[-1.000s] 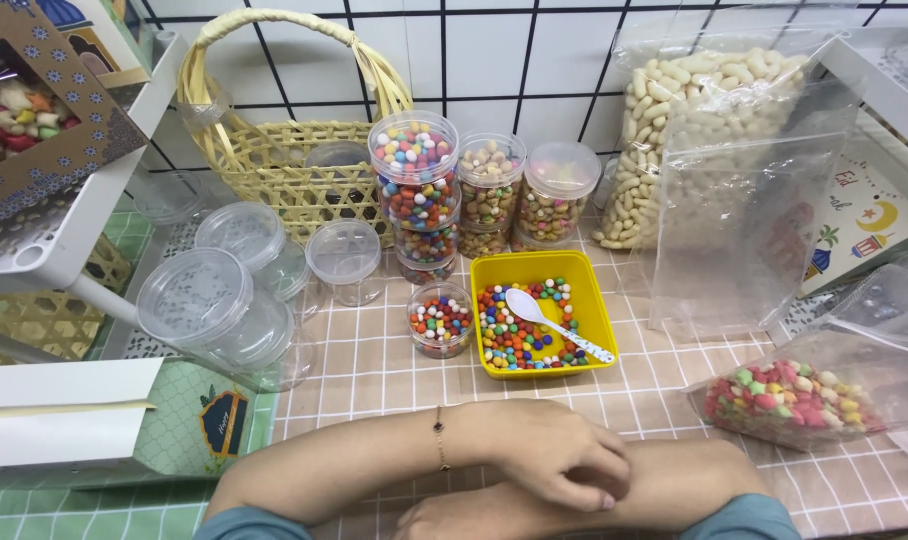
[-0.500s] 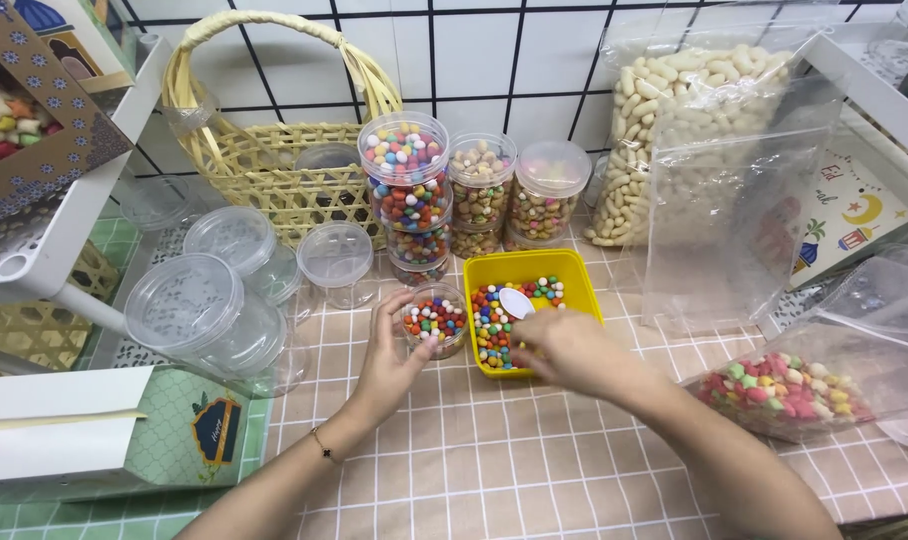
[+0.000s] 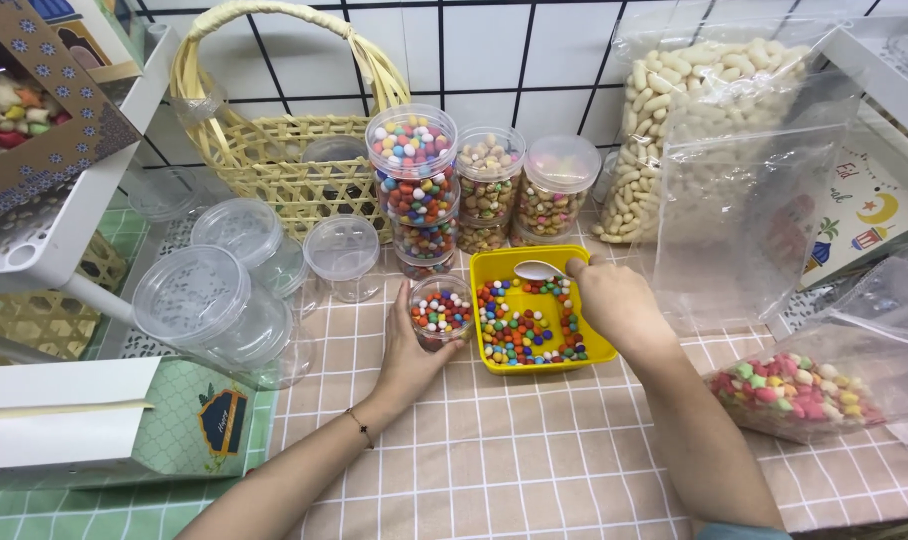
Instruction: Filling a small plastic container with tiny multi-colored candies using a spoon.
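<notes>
Partly hidden: white spoon [image 3: 537, 269] handle, perhaps inside right hand [image 3: 614, 300].

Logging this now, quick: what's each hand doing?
Left hand: curled around the small candy jar, holding it.
Right hand: closed on the white spoon over the yellow tray.

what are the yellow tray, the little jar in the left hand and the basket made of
Yellow tray: looks like glossy moulded plastic, with a smooth, evenly coloured rim. Little jar, cupped by the left hand: clear plastic, probably, since the candies show through its wall. Basket: woven straw or rattan, judging by the pale strands and wrapped handle.
</notes>
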